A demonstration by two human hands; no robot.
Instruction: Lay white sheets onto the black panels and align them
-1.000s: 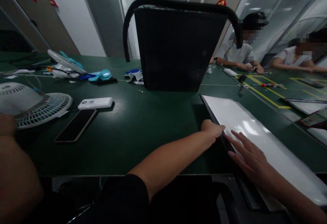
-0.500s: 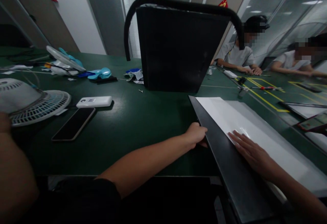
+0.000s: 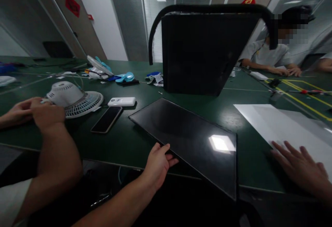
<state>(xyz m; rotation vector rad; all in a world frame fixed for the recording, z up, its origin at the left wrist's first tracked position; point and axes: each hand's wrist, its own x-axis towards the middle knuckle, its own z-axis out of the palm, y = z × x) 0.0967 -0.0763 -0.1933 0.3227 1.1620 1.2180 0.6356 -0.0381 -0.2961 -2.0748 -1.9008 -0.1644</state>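
Observation:
My left hand (image 3: 158,164) grips the near edge of a glossy black screen panel (image 3: 186,126), thumb on top and fingers beneath. The panel tilts over the front part of the table and mirrors a bright ceiling light. To its right, my right hand (image 3: 302,166) lies with fingers spread on a large white sheet (image 3: 280,123). That hand is apart from the panel. Behind the panel stands an upright black board (image 3: 202,54) with a black tube (image 3: 215,9) arched over its top.
A phone (image 3: 107,119) and a white power bank (image 3: 121,101) lie left on the green table (image 3: 145,111). Beyond them, another person's hands (image 3: 48,111) touch a white fan (image 3: 66,94). Across the table sits another person (image 3: 269,54). Yellow tape (image 3: 306,97) marks the right side.
The black panel has moved left, away from the white sheet, and turned from steeply tilted to flatter, still in my left hand. My right hand stays on the sheet. The view has swung left.

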